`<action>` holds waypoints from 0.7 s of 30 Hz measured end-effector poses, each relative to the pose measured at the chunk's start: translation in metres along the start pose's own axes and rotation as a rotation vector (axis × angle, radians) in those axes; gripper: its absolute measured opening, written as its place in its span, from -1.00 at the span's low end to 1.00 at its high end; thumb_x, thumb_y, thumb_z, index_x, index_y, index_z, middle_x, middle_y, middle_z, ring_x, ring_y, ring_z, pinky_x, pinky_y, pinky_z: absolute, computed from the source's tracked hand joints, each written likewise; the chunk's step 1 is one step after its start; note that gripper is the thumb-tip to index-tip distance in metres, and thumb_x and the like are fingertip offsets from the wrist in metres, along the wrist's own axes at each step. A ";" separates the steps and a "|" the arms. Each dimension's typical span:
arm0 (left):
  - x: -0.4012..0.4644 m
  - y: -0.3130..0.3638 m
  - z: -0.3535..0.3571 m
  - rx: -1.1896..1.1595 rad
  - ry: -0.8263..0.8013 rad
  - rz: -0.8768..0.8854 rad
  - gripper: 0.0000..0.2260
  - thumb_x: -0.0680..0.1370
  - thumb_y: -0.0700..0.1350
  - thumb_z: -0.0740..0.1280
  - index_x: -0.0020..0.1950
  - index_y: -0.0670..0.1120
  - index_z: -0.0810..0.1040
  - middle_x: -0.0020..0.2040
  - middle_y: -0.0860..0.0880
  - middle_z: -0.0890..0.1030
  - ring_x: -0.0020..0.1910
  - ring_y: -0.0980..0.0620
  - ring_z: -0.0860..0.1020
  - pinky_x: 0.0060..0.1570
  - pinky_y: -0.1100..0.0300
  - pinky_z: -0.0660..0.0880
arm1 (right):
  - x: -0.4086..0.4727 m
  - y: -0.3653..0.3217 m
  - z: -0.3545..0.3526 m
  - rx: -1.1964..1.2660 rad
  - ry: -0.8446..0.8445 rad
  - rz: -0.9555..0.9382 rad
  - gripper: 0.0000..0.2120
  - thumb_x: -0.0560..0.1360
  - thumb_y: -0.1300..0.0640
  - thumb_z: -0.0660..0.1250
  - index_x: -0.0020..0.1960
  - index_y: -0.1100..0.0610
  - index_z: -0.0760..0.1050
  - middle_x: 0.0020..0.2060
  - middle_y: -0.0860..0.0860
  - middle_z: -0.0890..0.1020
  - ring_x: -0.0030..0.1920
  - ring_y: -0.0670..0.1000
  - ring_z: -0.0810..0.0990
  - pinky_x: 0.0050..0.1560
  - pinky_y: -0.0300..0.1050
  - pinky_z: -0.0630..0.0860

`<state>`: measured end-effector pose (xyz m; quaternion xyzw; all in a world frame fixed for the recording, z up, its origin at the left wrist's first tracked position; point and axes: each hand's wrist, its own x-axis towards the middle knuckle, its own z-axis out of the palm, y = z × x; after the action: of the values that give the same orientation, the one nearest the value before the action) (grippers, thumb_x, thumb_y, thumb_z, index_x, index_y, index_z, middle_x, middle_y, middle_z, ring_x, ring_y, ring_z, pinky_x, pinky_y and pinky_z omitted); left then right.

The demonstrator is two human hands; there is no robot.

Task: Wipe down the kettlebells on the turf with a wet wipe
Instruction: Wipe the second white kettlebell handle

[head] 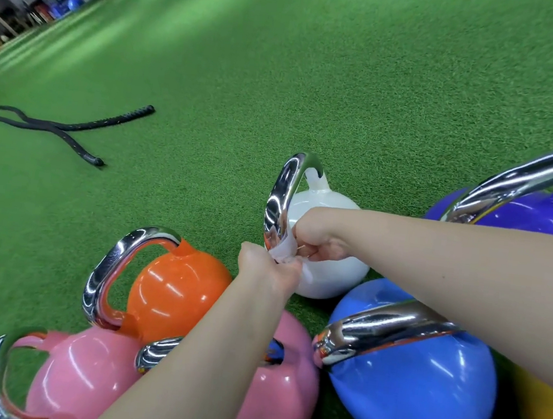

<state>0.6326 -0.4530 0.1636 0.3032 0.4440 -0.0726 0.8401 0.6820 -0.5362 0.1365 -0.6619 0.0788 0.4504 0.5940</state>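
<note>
Green turf fills the frame, with black battle ropes at the left edge and a storage area blurred in the upper left. At lower centre I hold both hands against the chrome handle of the white kettlebell. My left hand and right hand each have fingers curled, pinching the wet wipe wrapped on that handle. Around it stand an orange kettlebell, two pink kettlebells, a blue kettlebell and a purple kettlebell.
</note>
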 end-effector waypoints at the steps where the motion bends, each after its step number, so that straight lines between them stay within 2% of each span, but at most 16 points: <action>1: 0.001 0.000 -0.002 0.051 -0.034 0.038 -0.49 0.65 0.01 -0.09 0.39 -0.33 0.30 0.34 -0.29 0.41 0.35 -0.19 0.38 0.32 0.01 0.31 | 0.000 -0.002 0.000 -0.019 -0.029 -0.005 -0.79 0.60 0.22 0.07 -0.03 0.15 0.48 -0.19 0.02 0.53 -0.33 -0.09 0.53 -0.30 -0.31 0.40; 3: -0.009 0.009 -0.006 0.226 -0.113 0.087 -0.41 0.65 0.11 -0.11 0.39 -0.35 0.26 0.37 -0.29 0.38 0.37 -0.21 0.35 0.38 -0.08 0.25 | -0.011 -0.011 0.000 -0.107 -0.052 -0.039 -0.80 0.58 0.25 0.09 0.00 0.15 0.50 -0.05 0.03 0.60 -0.04 -0.05 0.57 -0.10 -0.25 0.40; 5: -0.015 0.019 -0.009 0.421 -0.153 0.168 -0.43 0.65 0.09 -0.11 0.41 -0.35 0.24 0.39 -0.27 0.36 0.38 -0.18 0.34 0.41 -0.05 0.22 | -0.029 -0.020 -0.004 -0.114 -0.016 -0.091 -0.75 0.55 0.34 0.07 0.09 0.21 0.48 0.16 0.09 0.59 0.21 0.00 0.53 0.08 -0.20 0.39; 6: -0.019 0.024 -0.010 0.540 -0.166 0.220 -0.49 0.66 0.03 -0.09 0.40 -0.33 0.26 0.37 -0.23 0.39 0.35 -0.13 0.37 0.39 0.01 0.25 | -0.033 -0.021 -0.006 -0.100 -0.013 -0.101 -0.76 0.53 0.38 0.07 0.05 0.20 0.47 0.11 0.10 0.62 0.20 -0.02 0.55 0.15 -0.20 0.39; 7: -0.023 0.027 -0.011 0.660 -0.181 0.278 -0.58 0.66 -0.06 -0.04 0.37 -0.30 0.32 0.31 -0.16 0.46 0.28 -0.07 0.44 0.33 0.08 0.32 | -0.035 -0.020 -0.009 -0.077 -0.034 -0.106 -0.79 0.53 0.40 0.08 -0.02 0.18 0.44 -0.10 0.07 0.69 0.07 -0.09 0.62 0.23 -0.22 0.37; 8: -0.024 0.029 -0.013 0.780 -0.179 0.343 -0.68 0.63 -0.18 0.04 0.30 -0.27 0.42 0.21 -0.09 0.54 0.18 0.00 0.50 0.23 0.16 0.38 | -0.039 -0.018 -0.008 -0.086 -0.046 -0.093 -0.81 0.54 0.40 0.11 -0.09 0.16 0.40 -0.40 0.00 0.66 -0.14 -0.16 0.63 0.32 -0.21 0.32; 9: -0.024 0.032 -0.015 0.897 -0.210 0.389 -0.72 0.56 -0.30 0.11 0.20 -0.23 0.50 0.10 -0.05 0.60 0.09 0.05 0.55 0.15 0.21 0.42 | -0.039 -0.015 -0.008 -0.086 -0.044 -0.089 -0.80 0.55 0.38 0.14 -0.15 0.13 0.36 -0.59 -0.07 0.55 -0.28 -0.18 0.54 0.38 -0.19 0.26; 10: -0.022 0.034 -0.017 1.009 -0.264 0.412 -0.67 0.49 -0.41 0.13 0.15 -0.20 0.54 0.05 -0.02 0.64 0.05 0.07 0.58 0.13 0.23 0.43 | -0.038 -0.012 -0.009 -0.092 -0.031 -0.095 -0.78 0.55 0.37 0.17 -0.20 0.11 0.33 -0.63 -0.10 0.51 -0.31 -0.18 0.45 0.41 -0.17 0.22; 11: -0.020 0.035 -0.020 1.110 -0.315 0.418 -0.60 0.44 -0.48 0.14 0.16 -0.19 0.55 0.06 -0.03 0.65 0.08 0.05 0.59 0.17 0.21 0.43 | -0.036 -0.010 -0.009 -0.095 -0.022 -0.111 -0.77 0.54 0.36 0.20 -0.21 0.10 0.32 -0.54 -0.09 0.54 -0.26 -0.18 0.44 0.42 -0.15 0.20; 12: -0.016 0.036 -0.022 1.171 -0.343 0.407 -0.55 0.41 -0.52 0.14 0.20 -0.19 0.54 0.09 -0.06 0.65 0.13 0.02 0.58 0.21 0.18 0.42 | -0.035 -0.009 -0.008 -0.098 -0.019 -0.129 -0.79 0.53 0.36 0.22 -0.19 0.09 0.35 -0.37 -0.06 0.59 -0.15 -0.16 0.46 0.42 -0.14 0.21; 14: -0.009 0.036 -0.024 1.213 -0.329 0.387 -0.56 0.42 -0.53 0.16 0.22 -0.23 0.53 0.12 -0.13 0.63 0.17 -0.03 0.56 0.25 0.16 0.43 | -0.030 -0.009 -0.005 -0.144 -0.017 -0.147 -0.83 0.52 0.36 0.24 -0.01 0.12 0.47 -0.04 -0.02 0.59 0.11 -0.10 0.47 0.40 -0.15 0.22; 15: -0.006 0.035 -0.023 1.218 -0.303 0.384 -0.58 0.43 -0.53 0.17 0.21 -0.25 0.52 0.12 -0.16 0.62 0.17 -0.05 0.56 0.25 0.15 0.43 | -0.030 -0.010 -0.005 -0.165 -0.019 -0.148 -0.77 0.52 0.35 0.24 0.12 0.14 0.48 0.06 -0.01 0.58 0.20 -0.08 0.45 0.39 -0.16 0.23; 16: -0.001 0.035 -0.022 1.213 -0.276 0.381 -0.60 0.43 -0.52 0.18 0.20 -0.27 0.52 0.12 -0.19 0.62 0.17 -0.07 0.56 0.26 0.12 0.43 | -0.030 -0.011 -0.005 -0.181 -0.026 -0.141 -0.72 0.53 0.34 0.24 0.22 0.17 0.46 0.07 -0.01 0.57 0.24 -0.07 0.43 0.38 -0.16 0.23; 18: 0.006 0.033 -0.023 1.239 -0.244 0.374 -0.63 0.43 -0.52 0.19 0.17 -0.29 0.53 0.12 -0.22 0.61 0.17 -0.11 0.55 0.27 0.07 0.43 | -0.030 -0.009 -0.007 -0.226 -0.053 -0.139 -0.69 0.54 0.33 0.22 0.27 0.19 0.44 0.02 -0.06 0.56 0.21 -0.09 0.41 0.38 -0.16 0.21; 21: 0.010 0.030 -0.025 1.302 -0.232 0.331 -0.66 0.43 -0.51 0.21 0.10 -0.24 0.56 0.06 -0.13 0.63 0.08 -0.04 0.57 0.09 0.23 0.49 | -0.025 -0.001 -0.006 -0.388 -0.044 -0.125 -0.65 0.54 0.33 0.21 0.31 0.15 0.43 0.24 0.01 0.50 0.31 -0.02 0.37 0.35 -0.14 0.27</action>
<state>0.6332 -0.4134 0.1582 0.8011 0.1647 -0.2278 0.5284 0.6709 -0.5523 0.1540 -0.7575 -0.0636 0.4337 0.4837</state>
